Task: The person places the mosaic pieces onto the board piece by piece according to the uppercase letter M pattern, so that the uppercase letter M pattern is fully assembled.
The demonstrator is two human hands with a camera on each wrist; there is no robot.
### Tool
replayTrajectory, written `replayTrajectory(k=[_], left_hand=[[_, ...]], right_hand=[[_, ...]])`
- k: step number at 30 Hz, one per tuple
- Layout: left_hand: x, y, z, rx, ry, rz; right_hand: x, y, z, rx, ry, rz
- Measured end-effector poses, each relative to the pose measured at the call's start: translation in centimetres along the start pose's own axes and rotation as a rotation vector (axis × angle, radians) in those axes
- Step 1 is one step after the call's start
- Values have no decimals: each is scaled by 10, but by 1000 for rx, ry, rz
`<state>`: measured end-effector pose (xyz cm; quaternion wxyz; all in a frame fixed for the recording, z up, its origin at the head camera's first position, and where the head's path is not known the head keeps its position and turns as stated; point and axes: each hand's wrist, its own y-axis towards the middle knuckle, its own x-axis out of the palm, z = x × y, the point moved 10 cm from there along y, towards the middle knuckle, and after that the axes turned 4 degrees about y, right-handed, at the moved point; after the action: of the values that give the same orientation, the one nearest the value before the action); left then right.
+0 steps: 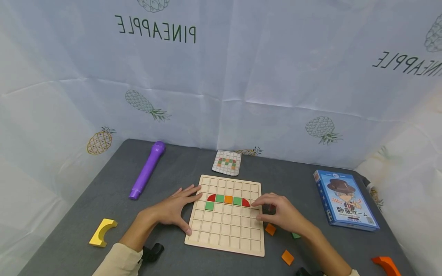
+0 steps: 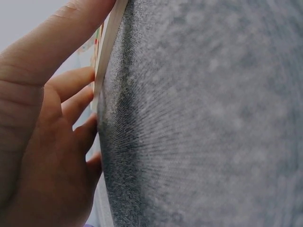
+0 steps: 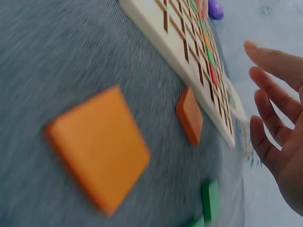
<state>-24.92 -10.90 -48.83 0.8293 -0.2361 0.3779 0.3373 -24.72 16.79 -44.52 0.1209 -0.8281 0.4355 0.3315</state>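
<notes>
The right forearm covered part of a green tile (image 1: 296,235), and the right wrist view showed two green pieces there, blurred and low in the frame, one cut off by its lower edge. Something dark red (image 1: 272,209) lay half hidden beneath the right hand (image 1: 281,212), too obscured to name. That hand was just beside the right edge of the wooden grid board (image 1: 226,230), thumb and forefinger apart; whether its fingertips touched the rim could not be told. The board lay flat on the middle of the dark surface (image 1: 186,264), the left hand (image 1: 172,209) at its left side, fingers spread, thumb and fingertips against the edge. Six pieces sat in the grid: two red quarter-rounds (image 1: 245,202), three green squares (image 1: 209,206) and one orange square (image 1: 228,199), five of them in one row and one green below. Two loose orange tiles (image 1: 287,257) lay to the board's right, the nearer one blurred in the right wrist view. Beyond the board stood one patterned card (image 1: 226,163), its small print hard to read. Around these were one purple microphone-shaped thing (image 1: 146,170), one yellow arched block (image 1: 103,232), one blue box (image 1: 347,200) and one orange-red block (image 1: 386,264), cut off by the frame.
</notes>
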Motion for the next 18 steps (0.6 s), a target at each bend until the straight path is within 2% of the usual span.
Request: replayTrajectory(k=[6,13,18], left_hand=[[0,0,0,1,-3,-1],[0,0,0,2,-5,1],[-1,0,1,5,-2,7]], right_hand=[[-10,-24,10,15,-38,13],[-8,-47,20,71,10,-38],[-6,-59,23,72,33,-62]])
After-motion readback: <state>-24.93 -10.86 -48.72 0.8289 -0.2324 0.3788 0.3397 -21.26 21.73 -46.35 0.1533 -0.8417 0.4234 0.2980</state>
